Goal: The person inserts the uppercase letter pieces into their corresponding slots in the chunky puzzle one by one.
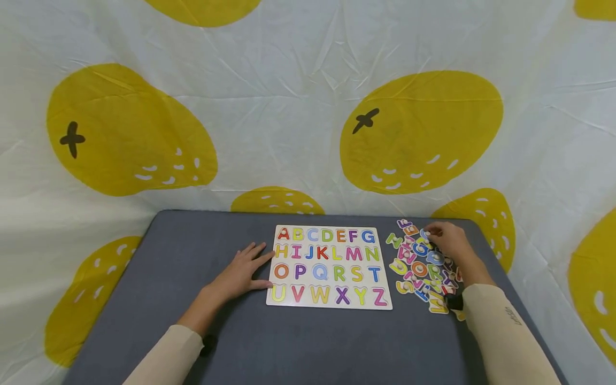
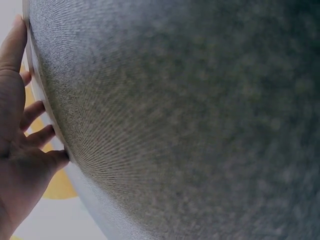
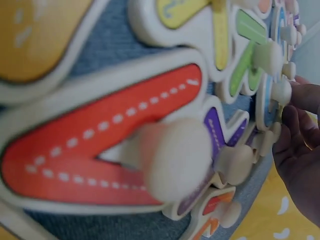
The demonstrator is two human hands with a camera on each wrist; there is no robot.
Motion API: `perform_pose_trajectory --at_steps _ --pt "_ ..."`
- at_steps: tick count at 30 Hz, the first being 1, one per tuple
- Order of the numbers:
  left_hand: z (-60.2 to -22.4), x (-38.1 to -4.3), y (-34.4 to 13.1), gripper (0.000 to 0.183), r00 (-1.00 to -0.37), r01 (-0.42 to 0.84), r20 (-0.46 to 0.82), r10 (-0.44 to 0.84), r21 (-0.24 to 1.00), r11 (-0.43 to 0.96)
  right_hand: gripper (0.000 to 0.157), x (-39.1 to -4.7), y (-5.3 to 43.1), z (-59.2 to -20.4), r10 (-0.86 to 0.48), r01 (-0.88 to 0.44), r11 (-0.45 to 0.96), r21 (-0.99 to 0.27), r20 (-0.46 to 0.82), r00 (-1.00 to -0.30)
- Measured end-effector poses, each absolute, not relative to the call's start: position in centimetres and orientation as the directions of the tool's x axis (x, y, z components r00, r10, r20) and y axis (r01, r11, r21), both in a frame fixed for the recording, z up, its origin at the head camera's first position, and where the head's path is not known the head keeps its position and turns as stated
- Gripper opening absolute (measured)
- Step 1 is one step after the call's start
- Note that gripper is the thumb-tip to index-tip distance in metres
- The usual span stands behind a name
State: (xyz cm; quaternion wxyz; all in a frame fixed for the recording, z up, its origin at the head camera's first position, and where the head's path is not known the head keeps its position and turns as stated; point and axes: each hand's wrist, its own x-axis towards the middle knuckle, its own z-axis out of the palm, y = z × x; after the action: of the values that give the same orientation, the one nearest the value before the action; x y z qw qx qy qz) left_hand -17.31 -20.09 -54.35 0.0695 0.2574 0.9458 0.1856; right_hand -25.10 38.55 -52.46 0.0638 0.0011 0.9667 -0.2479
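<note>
A white alphabet puzzle board [image 1: 300,306], with colourful letters A to Z in rows, lies flat on the table. At its left edge rests my left hand [image 1: 242,271], fingers spread and thumb tip against the lower part of that edge. The left wrist view shows the spread fingers [image 2: 34,112] from the side, close to the table surface. My right hand [image 1: 447,239] is over the far end of a heap of letter pieces [image 1: 418,269]. Its thumb and finger pinch a blue letter piece [image 1: 424,234] at the heap's upper side.
Each loose piece seen close up has a round wooden knob; a red V piece [image 3: 100,120] is nearest the right wrist. Some pieces overlap. The grey table [image 1: 317,347] meets a white curtain [image 1: 279,133] with yellow fruit prints at the back.
</note>
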Motion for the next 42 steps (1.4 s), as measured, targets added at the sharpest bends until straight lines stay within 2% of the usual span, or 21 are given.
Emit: perform_pose_trajectory --at_steps 10,21,42 --pt "-54.2 -17.1 -20.1 0.087 -0.855 0.466 -0.03 0.517 0.395 0.792 0.025 -24.8 38.5 -52.5 -0.004 0.033 0.883 -0.467 -0.078 -0.997" --pt "-54.0 -17.4 -20.1 0.088 -0.85 0.491 0.008 0.527 0.378 0.785 0.025 -24.3 37.3 -50.6 -0.062 -0.045 0.882 -0.469 -0.021 -0.998" --pt "-54.1 -17.3 -20.1 0.089 -0.855 0.47 -0.028 0.518 0.381 0.796 0.016 -24.4 25.7 -50.0 -0.272 -0.271 0.799 -0.536 0.08 -0.959"
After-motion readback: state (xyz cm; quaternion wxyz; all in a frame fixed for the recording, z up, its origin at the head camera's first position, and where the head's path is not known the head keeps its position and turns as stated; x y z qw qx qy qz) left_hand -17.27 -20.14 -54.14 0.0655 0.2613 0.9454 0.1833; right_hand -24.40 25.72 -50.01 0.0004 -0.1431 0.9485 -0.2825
